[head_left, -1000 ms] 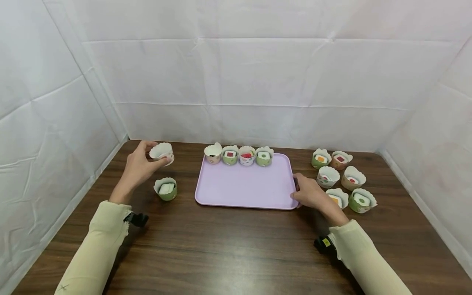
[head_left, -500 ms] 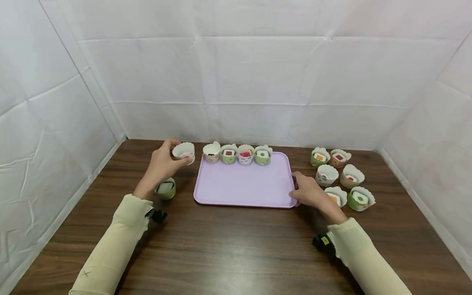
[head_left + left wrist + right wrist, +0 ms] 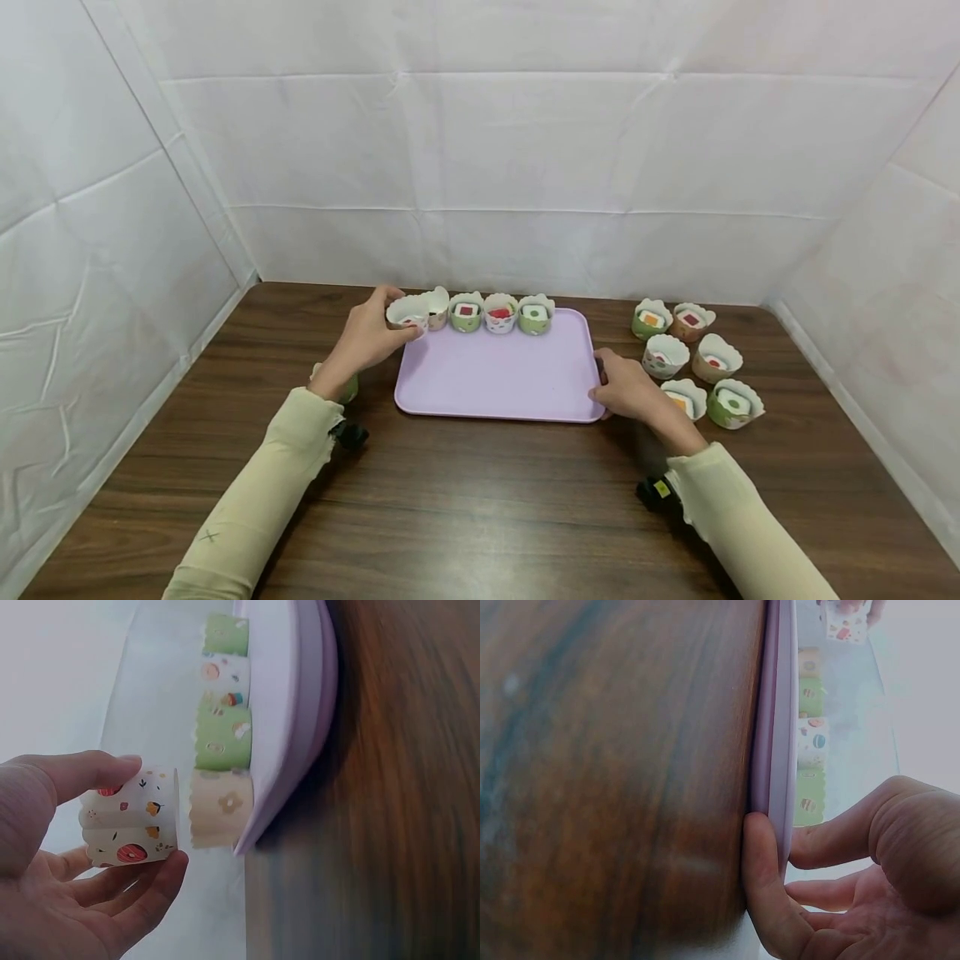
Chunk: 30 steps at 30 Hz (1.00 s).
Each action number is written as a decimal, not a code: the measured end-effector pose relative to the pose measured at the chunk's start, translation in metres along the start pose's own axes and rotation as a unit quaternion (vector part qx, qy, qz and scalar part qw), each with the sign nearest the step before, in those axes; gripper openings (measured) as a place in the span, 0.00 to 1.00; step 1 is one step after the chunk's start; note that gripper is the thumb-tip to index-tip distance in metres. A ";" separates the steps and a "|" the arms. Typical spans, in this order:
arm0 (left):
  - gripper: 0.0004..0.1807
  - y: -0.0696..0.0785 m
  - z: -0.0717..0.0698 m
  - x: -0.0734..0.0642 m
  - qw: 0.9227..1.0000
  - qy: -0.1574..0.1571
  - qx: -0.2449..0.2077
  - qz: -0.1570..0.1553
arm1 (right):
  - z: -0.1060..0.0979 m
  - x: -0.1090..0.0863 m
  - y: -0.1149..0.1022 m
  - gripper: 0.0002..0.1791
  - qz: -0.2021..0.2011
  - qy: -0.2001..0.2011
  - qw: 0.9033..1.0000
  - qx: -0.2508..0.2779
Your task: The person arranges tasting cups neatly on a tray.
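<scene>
My left hand (image 3: 366, 335) grips a white paper baking cup (image 3: 131, 817) printed with donuts and flowers, thumb on one side and fingers on the other. It is held up over the back left corner of the lilac tray (image 3: 495, 375). Along the tray's back edge stands a row of paper cups: a beige cup (image 3: 438, 308) closest to the held one, then a green cup (image 3: 466, 322), a white patterned cup (image 3: 500, 325) and another green cup (image 3: 535, 327). At the tray's right edge, my right hand (image 3: 630, 388) pinches the rim between thumb and fingers.
Several filled paper cups, such as a beige cup (image 3: 716, 360) and a green cup (image 3: 736, 406), cluster right of the tray. Another green cup (image 3: 349, 390) is mostly hidden by my left wrist. White cloth (image 3: 517, 150) hangs around the wooden table (image 3: 465, 508).
My left hand has carried the white paper cup rightward from the table's left side to the tray's back left corner. My right hand stays on the tray rim.
</scene>
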<state>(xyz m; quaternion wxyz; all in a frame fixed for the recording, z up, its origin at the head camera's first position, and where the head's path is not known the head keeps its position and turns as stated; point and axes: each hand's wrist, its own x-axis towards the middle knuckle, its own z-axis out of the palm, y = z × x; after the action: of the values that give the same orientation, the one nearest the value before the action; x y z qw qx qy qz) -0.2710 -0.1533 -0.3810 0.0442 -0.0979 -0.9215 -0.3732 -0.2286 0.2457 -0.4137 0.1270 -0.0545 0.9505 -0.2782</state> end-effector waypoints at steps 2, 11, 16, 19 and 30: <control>0.34 0.003 0.005 0.002 1.000 -0.001 -0.002 0.004 | 0.000 0.000 0.000 0.39 0.000 0.001 1.000 -0.002; 0.35 0.007 0.020 0.008 1.000 -0.016 0.006 0.015 | 0.000 0.000 -0.001 0.39 0.004 -0.001 1.000 -0.001; 0.33 0.005 0.026 0.009 0.999 -0.020 0.022 0.026 | -0.001 0.000 -0.002 0.39 0.004 -0.001 1.000 -0.001; 0.33 0.003 0.028 0.009 0.999 -0.024 0.028 0.033 | -0.001 -0.001 -0.003 0.39 0.004 0.000 1.000 -0.002; 0.33 0.004 0.029 0.008 0.998 -0.051 0.036 0.007 | 0.000 0.000 -0.001 0.39 0.003 0.001 1.000 -0.006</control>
<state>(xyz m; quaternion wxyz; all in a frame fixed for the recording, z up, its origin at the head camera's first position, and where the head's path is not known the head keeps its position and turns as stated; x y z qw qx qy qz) -0.2780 -0.1288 -0.3977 0.0036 -0.1219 -0.9348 -0.3336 -0.2287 0.2447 -0.4125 0.1261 -0.0524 0.9525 -0.2722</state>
